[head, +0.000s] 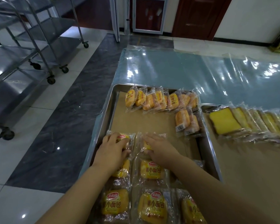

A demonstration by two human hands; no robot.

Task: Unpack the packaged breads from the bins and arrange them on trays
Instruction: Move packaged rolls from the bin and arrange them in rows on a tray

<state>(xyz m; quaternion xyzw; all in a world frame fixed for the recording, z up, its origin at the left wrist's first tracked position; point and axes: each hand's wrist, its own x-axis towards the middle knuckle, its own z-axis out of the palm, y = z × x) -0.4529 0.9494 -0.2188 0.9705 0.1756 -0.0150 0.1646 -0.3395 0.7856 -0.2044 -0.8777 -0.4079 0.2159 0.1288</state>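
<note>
A steel tray [109, 109] lined with brown paper lies in front of me. Several wrapped yellow bread packets [158, 99] stand in a row at its far end, and two more [187, 122] lean at the right side. Flat packets [150, 169] lie in columns at the near end. My left hand [111, 149] presses on a packet [124, 138] at the top of the left column. My right hand [158, 147] lies flat on the packet [146, 145] beside it, fingers together.
A second tray [208, 107] at the right holds a row of wrapped yellow cake slices [225, 121]. Clear plastic sheeting [192, 71] covers the table beyond. Wheeled steel racks [32, 50] stand on the tiled floor at the left.
</note>
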